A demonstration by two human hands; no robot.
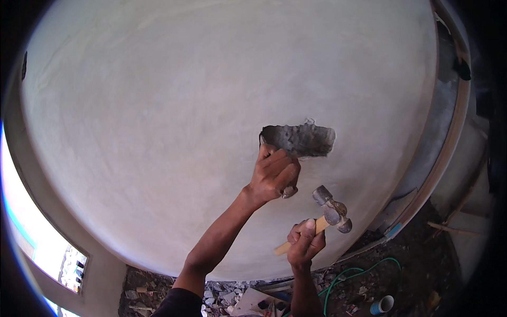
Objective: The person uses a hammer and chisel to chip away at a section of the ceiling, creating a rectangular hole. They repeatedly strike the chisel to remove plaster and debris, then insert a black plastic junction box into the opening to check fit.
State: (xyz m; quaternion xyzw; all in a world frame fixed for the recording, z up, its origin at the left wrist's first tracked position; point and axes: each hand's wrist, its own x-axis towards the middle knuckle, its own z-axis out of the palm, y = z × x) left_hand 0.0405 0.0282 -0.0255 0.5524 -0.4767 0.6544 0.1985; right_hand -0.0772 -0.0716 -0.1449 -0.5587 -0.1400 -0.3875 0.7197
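A rectangular recess (307,139) with rough edges is cut into a smooth plastered wall (166,103). At its lower left corner is my left hand (277,172), closed around a metal chisel (289,191); the chisel's butt end shows below the fist and the rest is mostly hidden by the fingers. Lower and to the right, my right hand (305,241) grips the wooden handle of a ball-peen hammer (332,210). The hammer's head is raised off the chisel, with a gap between the two.
Rubble (225,295) lies along the foot of the wall, with a board (253,303) on it. A green hose (344,273) and a blue and white cup (382,305) are on the dirt floor. A door or window frame (447,146) stands at right, a bright window opening (35,222) at left.
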